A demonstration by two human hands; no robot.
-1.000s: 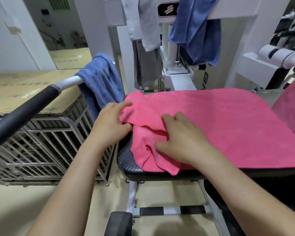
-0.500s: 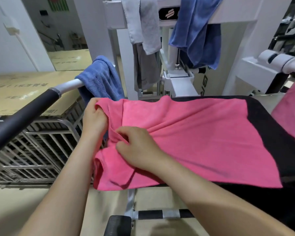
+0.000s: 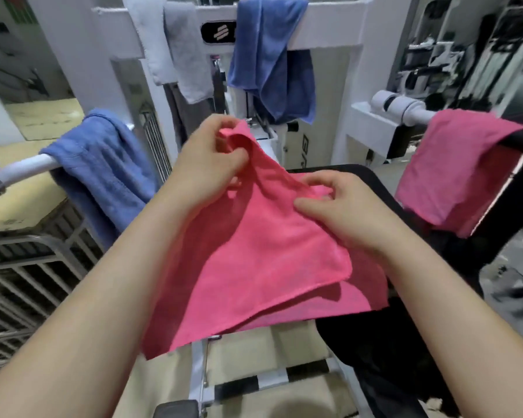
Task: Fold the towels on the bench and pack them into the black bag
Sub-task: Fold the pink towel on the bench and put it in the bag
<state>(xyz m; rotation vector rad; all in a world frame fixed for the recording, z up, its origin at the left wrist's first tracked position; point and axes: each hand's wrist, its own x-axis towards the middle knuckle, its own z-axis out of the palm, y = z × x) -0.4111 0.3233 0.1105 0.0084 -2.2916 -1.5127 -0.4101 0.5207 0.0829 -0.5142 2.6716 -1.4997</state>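
Blue towel (image 3: 103, 164) hung on rail at far L; L hand (image 3: 207, 164) pinched pink towel (image 3: 254, 260) corner up, R hand (image 3: 341, 206) pinched its edge, cloth doubled, draping over black bench (image 3: 372, 182); 2nd pink towel (image 3: 453, 170) hung R

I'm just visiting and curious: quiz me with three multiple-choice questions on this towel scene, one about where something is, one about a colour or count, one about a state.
1. Where is the second pink towel?
A. Draped over a bar to the right
B. On the floor
C. Inside a bag

2. How many blue towels are visible?
A. One
B. Two
C. Four

3. What state is the pink towel in the hands?
A. Rolled into a tight tube
B. Spread flat on the bench
C. Lifted and doubled over, pinched by both hands

Answers:
1. A, it hangs over the bar at right.
2. B, one on the left rail, one on the white frame.
3. C, the left hand and right hand pinch it, and two layers show at its lower edge.
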